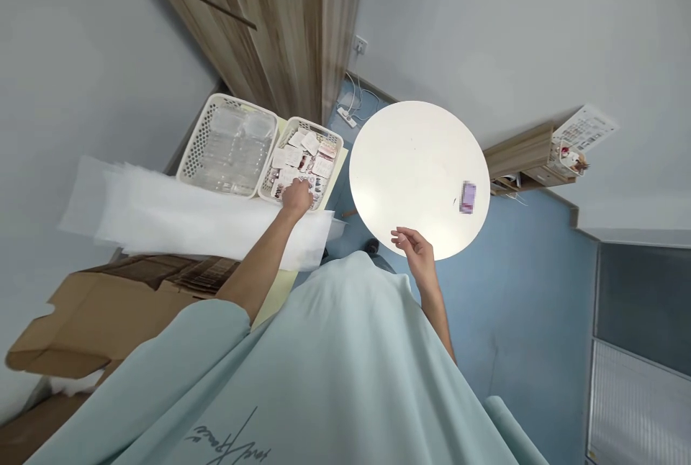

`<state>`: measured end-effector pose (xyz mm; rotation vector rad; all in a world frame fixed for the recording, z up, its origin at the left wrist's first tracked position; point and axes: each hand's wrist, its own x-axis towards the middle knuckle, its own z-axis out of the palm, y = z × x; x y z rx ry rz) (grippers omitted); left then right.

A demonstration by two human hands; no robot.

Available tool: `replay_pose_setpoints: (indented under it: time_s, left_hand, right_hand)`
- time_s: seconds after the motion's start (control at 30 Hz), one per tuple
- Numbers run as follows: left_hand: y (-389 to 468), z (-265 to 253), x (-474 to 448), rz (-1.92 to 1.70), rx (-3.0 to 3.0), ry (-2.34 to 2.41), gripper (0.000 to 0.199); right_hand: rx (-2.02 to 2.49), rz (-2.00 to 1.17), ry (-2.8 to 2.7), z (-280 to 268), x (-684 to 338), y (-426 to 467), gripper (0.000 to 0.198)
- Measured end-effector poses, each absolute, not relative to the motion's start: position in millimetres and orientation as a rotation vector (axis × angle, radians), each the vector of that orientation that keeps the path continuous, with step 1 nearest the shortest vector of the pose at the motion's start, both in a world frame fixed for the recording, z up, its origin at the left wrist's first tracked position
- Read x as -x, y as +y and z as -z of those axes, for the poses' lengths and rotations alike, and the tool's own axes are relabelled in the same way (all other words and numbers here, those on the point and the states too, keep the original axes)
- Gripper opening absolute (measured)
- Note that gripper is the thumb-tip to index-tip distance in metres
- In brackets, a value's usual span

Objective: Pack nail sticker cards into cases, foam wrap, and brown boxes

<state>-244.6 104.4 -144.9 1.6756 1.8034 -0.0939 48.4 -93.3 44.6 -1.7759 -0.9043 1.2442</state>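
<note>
My left hand (298, 199) reaches into the near end of the smaller white basket (263, 188). Its fingers are curled down among small white cards (292, 156), some with dark or coloured little pieces on them. What the fingertips pinch, if anything, is hidden beneath the hand. Over the near edge of the round white table (413, 163) hovers my right hand (419, 252), its fingers slightly bent and apart, with nothing seen in them. A small purple item (467, 197), blurred out, lies on the table's right side.
Beside the small basket stands a larger white basket (190, 155) of clear plastic containers (237, 148). White sheets of wrapping (216, 224) and folded brown cardboard (108, 314) lie nearer me. A wooden cabinet (281, 26) rises behind; a power strip (346, 117) with cables rests on the floor.
</note>
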Motion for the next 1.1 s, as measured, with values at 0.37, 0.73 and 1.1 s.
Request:
replay_pose_setpoints:
  time_s: [0.37,0.73,1.1]
  left_hand:
    - [81,93,240,-0.576,-1.243,1.937,0.019]
    - [-9,-2,86,-1.066,-0.706,1.303,0.061]
    - [-34,-24,30,-0.916,-0.592,1.022,0.055]
  right_hand:
    - [1.582,-1.383,-1.070,-31,-87,-58,0.054]
    - [1.414,-1.400,-1.143,-27,-128,-2,0.056]
    - [1.300,-1.393,-1.158,-34,-187,1,0.058]
